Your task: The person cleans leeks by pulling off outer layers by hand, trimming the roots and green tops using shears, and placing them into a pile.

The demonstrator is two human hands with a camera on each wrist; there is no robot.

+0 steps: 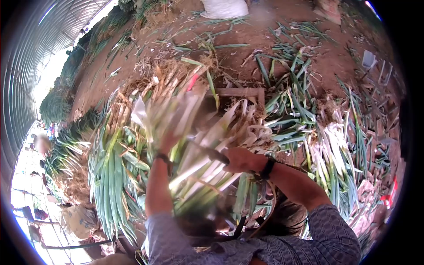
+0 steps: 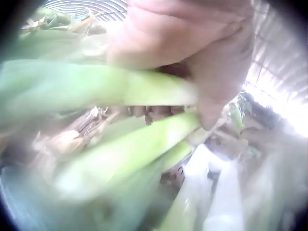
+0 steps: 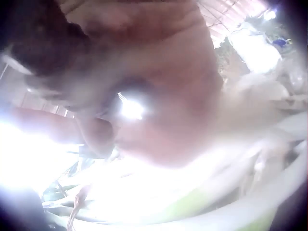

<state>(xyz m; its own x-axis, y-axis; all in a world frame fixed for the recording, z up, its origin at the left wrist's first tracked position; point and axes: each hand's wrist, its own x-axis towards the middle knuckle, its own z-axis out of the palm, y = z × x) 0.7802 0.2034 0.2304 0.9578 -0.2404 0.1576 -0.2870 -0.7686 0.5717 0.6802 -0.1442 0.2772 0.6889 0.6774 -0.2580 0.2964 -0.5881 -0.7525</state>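
My left hand (image 1: 170, 139) grips long green onions (image 2: 125, 154), its fingers and thumb around the pale stalks. It blurs with motion in the head view. To its right, my right hand (image 1: 240, 160) is curled around a knife (image 1: 217, 156), whose dark part shows beside the fist and points toward the left hand. The blade end is blurred in front of the pale stalks. In the right wrist view, the right hand (image 3: 163, 96) stands close over white stalks (image 3: 192, 204), and glare hides much of the detail. A pile of white stalks (image 1: 212, 170) lies below both hands.
A heap of green onions (image 1: 112, 176) lies at the left, and another bunch (image 1: 333, 150) at the right. Cut green leaves (image 1: 293, 99) litter the brown ground (image 1: 247, 53). A wooden frame (image 1: 240, 92) stands beyond the hands. A white sack (image 1: 225, 8) sits farther back.
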